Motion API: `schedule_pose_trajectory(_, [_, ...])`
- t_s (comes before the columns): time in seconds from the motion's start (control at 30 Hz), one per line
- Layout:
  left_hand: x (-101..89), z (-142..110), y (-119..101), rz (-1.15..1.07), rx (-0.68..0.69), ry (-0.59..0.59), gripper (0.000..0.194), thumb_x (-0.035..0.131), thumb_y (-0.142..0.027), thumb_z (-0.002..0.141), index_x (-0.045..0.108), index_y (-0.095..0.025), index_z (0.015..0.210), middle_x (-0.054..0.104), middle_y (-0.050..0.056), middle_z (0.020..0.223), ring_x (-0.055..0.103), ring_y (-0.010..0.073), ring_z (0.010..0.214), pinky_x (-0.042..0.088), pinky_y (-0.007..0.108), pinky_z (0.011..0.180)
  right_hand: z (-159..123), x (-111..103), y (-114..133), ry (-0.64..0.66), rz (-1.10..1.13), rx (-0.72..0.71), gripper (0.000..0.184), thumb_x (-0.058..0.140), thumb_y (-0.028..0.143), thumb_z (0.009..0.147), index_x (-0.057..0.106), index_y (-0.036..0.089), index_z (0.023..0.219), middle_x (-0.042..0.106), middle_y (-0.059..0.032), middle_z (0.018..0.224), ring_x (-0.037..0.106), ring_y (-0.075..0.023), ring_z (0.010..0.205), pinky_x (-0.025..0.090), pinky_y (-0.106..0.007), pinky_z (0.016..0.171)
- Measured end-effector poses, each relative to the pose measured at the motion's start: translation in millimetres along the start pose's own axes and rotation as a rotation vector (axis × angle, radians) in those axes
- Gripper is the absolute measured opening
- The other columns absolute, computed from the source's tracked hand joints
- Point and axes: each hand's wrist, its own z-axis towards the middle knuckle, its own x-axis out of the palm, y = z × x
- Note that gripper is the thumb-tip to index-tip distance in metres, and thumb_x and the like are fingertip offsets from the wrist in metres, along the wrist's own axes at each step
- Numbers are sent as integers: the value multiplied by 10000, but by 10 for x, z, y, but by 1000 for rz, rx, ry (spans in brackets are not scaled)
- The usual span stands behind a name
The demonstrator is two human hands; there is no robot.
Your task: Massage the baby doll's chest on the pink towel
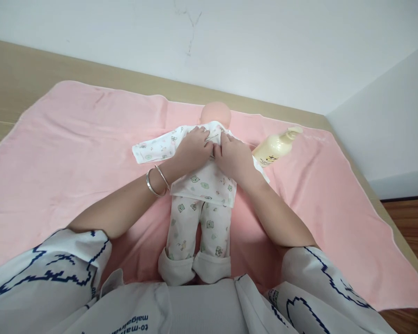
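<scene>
A baby doll [216, 112] lies stretched out on a pink blanket [101, 125], its smooth head toward the wall. It wears a white printed baby shirt [204, 183] and matching trousers [212, 232] with folded white cuffs. On the upper chest of the shirt, my left hand [194, 149] has its fingers curled and gripping the cloth. Close beside it, my right hand [232, 157] pinches the shirt near the middle, thumb and fingers drawn together. Both hands cover the shirt's front, so any fastening there is mostly hidden.
A pale yellow pump bottle [274, 147] lies tilted on the blanket to the right of the doll, close to its sleeve. Beyond the blanket runs the tan table edge [125, 69], against a white wall [247, 51]. Wooden flooring [411, 227] shows at far right.
</scene>
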Motion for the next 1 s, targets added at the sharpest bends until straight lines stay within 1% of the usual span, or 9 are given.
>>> schedule_pose_trajectory(0.2, [121, 87, 163, 47, -26, -45, 261, 392, -244, 999, 643, -176, 1028, 721, 176, 1176, 635, 339, 1181, 503, 552, 1147, -146, -30, 152, -36, -59, -1, 566, 291, 322, 1108, 578, 21, 1493, 724, -280, 1351, 674, -412, 1276, 580, -519, 1006])
schedule_pose_trajectory(0.3, [149, 67, 164, 61, -29, -60, 327, 377, -266, 1023, 662, -153, 1135, 719, 182, 1250, 624, 340, 1245, 477, 557, 1195, -62, -42, 61, -10, 30, 19, 470, 334, 320, 1089, 684, 108, 1320, 757, -232, 1287, 700, -399, 1232, 580, -539, 1028])
schedule_pose_trajectory(0.37, [136, 31, 118, 88, -27, -52, 354, 367, -271, 1040, 671, -128, 1152, 716, 199, 1263, 625, 349, 1259, 468, 565, 1210, 42, -18, -58, 11, 103, 10, 458, 346, 338, 1085, 696, 128, 1293, 740, -222, 1363, 687, -392, 1294, 557, -555, 1108])
schedule_pose_trajectory(0.43, [118, -17, 48, 106, -14, -43, 349, 373, -262, 1048, 682, -118, 1126, 719, 206, 1244, 633, 350, 1245, 480, 556, 1201, 157, 48, -196, 22, 170, -4, 541, 346, 381, 1088, 629, 84, 1440, 629, -242, 1562, 578, -400, 1484, 476, -580, 1241])
schedule_pose_trajectory(0.5, [113, -63, -25, 104, 14, -56, 329, 392, -236, 1043, 688, -122, 1128, 718, 200, 1261, 633, 341, 1253, 495, 536, 1188, 255, 140, -319, 26, 225, -1, 681, 350, 441, 1088, 470, 15, 1607, 446, -259, 1725, 401, -401, 1643, 357, -601, 1343])
schedule_pose_trajectory(0.6, [125, -98, -83, 100, 46, -86, 332, 395, -203, 1036, 689, -127, 1172, 710, 192, 1319, 614, 340, 1308, 496, 536, 1188, 327, 245, -420, 19, 257, -17, 799, 339, 506, 1091, 314, -15, 1696, 328, -257, 1788, 297, -391, 1699, 275, -605, 1386])
schedule_pose_trajectory(0.73, [133, -47, -11, 75, 49, -40, 332, 379, -246, 1053, 693, -151, 1100, 725, 176, 1246, 631, 339, 1250, 498, 551, 1170, 269, 233, -360, 12, 170, -53, 765, 283, 471, 1111, 329, -29, 1687, 399, -280, 1747, 398, -413, 1640, 328, -603, 1352])
schedule_pose_trajectory(0.87, [125, 52, 133, 55, 22, -27, 336, 387, -258, 1030, 672, -146, 1168, 715, 180, 1301, 610, 344, 1293, 461, 566, 1211, 68, 132, -135, -7, 59, -73, 707, 271, 366, 1105, 397, -80, 1639, 463, -324, 1686, 456, -442, 1586, 352, -612, 1329])
schedule_pose_trajectory(1.0, [131, 94, 201, 67, 21, -13, 359, 362, -309, 1037, 666, -141, 1130, 716, 207, 1256, 633, 348, 1206, 490, 549, 1150, -134, 25, 59, -76, 134, -138, 596, 314, 284, 1066, 556, 37, 1552, 609, -238, 1593, 502, -364, 1565, 404, -551, 1321])
